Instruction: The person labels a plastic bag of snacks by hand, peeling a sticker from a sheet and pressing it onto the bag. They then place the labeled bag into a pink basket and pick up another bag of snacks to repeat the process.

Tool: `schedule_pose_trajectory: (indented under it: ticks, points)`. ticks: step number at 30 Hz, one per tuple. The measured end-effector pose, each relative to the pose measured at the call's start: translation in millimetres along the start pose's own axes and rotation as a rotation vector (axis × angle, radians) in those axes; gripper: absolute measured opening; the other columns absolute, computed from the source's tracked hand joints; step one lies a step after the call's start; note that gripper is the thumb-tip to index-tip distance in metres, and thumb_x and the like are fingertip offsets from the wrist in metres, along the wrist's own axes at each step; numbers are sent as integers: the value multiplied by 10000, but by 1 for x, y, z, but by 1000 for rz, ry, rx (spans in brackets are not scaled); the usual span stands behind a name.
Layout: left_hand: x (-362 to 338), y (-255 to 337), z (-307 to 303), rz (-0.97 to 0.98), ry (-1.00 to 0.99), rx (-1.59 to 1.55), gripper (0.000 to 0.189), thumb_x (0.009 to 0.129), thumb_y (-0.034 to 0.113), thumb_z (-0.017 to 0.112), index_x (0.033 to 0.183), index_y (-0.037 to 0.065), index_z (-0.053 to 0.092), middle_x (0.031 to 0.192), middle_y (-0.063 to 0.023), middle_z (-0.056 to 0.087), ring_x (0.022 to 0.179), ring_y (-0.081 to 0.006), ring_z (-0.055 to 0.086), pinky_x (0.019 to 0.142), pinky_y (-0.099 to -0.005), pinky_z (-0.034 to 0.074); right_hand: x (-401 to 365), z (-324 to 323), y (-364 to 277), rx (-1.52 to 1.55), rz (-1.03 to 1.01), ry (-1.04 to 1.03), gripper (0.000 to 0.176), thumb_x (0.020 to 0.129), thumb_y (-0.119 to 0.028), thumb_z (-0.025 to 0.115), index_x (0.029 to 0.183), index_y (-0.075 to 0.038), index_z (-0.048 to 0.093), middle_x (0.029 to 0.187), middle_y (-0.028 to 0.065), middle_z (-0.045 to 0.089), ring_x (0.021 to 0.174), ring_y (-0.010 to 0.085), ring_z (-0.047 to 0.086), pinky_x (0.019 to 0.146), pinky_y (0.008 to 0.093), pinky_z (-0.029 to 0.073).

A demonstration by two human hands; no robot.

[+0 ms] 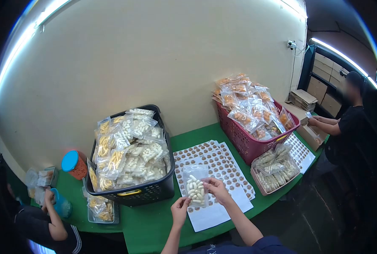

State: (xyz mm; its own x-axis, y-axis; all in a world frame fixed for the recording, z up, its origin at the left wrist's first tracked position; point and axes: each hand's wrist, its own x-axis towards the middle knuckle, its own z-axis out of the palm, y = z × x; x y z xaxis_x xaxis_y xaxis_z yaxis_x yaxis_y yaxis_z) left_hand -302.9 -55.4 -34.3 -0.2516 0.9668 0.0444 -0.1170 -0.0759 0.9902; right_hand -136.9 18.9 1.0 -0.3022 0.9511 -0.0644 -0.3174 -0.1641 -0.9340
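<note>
A clear plastic bag point(195, 190) of white, capsule-shaped pieces is held up over the sheets of round brown stickers point(233, 173). My left hand point(180, 211) pinches the bag at its lower left corner. At the bag's right edge, my right hand point(217, 190) has its thumb and fingers closed on the plastic. Whether a sticker is also in those fingers cannot be made out. The sticker sheets lie overlapping on the green table, partly hidden behind the bag and my hands.
A black basket point(165, 186) heaped with bags stands left; a maroon basket point(239, 137) of orange-filled bags stands back right. Nearby are a pink tray point(277, 187) of bags, a clear tub point(103, 216) and a blue-lidded jar point(75, 164). One person point(351, 122) works right, another point(44, 224) left.
</note>
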Motion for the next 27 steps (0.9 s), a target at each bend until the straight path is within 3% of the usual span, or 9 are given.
schedule_pose_trajectory:
  ticks: [4, 7, 8, 13, 15, 17, 19, 22, 27]
  points:
    - [7, 4, 22, 93, -1, 6, 360, 783, 121, 627, 1085, -26, 496, 1032, -92, 546, 894, -138, 529, 717, -231, 443, 12, -5, -6, -23, -134, 95, 198, 822, -76, 550, 1001, 3, 580, 820, 26, 597, 683, 58, 534, 610, 195, 440]
    - [4, 40, 45, 542, 56, 752, 564, 716, 136, 681, 1187, 15, 396, 1184, -136, 416, 1098, -228, 423, 795, -299, 442, 19, -5, -10, -11, -245, 218, 194, 818, -79, 557, 989, 10, 575, 813, 24, 591, 671, 47, 518, 600, 186, 432]
    - [9, 44, 61, 540, -87, 817, 647, 662, 144, 711, 1202, 42, 369, 1206, -154, 365, 1185, -269, 322, 858, -351, 425, 20, -7, -13, -26, -263, 223, 180, 819, -70, 553, 978, 13, 570, 808, 29, 592, 687, 54, 530, 609, 195, 443]
    - [43, 4, 95, 335, -55, 335, 454, 780, 33, 554, 1197, 3, 379, 1153, -170, 436, 1064, -283, 470, 837, -331, 438, 31, -27, -20, -13, -231, 45, 227, 824, -74, 546, 1043, -16, 548, 882, 34, 586, 711, 72, 533, 639, 200, 442]
    - [51, 11, 101, 360, -21, 495, 422, 828, 45, 493, 1230, -12, 376, 1165, -170, 466, 1048, -265, 495, 859, -304, 426, 35, -44, -30, -120, -255, 52, 273, 818, -90, 560, 1080, -16, 529, 911, 41, 580, 754, 80, 534, 653, 209, 445]
    - [66, 3, 110, 157, -110, -26, 452, 877, 63, 428, 1306, 8, 295, 1215, -120, 453, 1054, -189, 492, 852, -280, 435, 37, -64, -40, -273, -312, 140, 336, 806, -113, 587, 1117, -13, 506, 950, 51, 574, 811, 92, 537, 670, 222, 451]
    - [70, 21, 124, -63, -88, -148, 466, 895, 95, 412, 1326, 24, 248, 1220, -109, 443, 1048, -175, 499, 840, -296, 457, 38, -77, -42, -312, -310, 202, 438, 766, -153, 650, 1147, -14, 484, 1017, 84, 555, 877, 109, 530, 681, 230, 451]
    - [77, 17, 146, -121, -228, -247, 467, 910, 159, 410, 1329, 44, 240, 1187, -106, 464, 1025, -173, 516, 819, -299, 475, 37, -107, -36, -111, -119, 52, 481, 750, -166, 673, 1140, 28, 469, 1018, 93, 544, 845, 103, 547, 694, 219, 452]
    - [62, 3, 196, -183, -295, -233, 467, 873, 121, 469, 1296, 34, 288, 1135, -124, 502, 985, -162, 532, 820, -265, 448, 19, -169, -55, -45, -45, 5, 406, 747, -156, 676, 1067, 19, 497, 978, 61, 563, 853, 104, 550, 732, 232, 445]
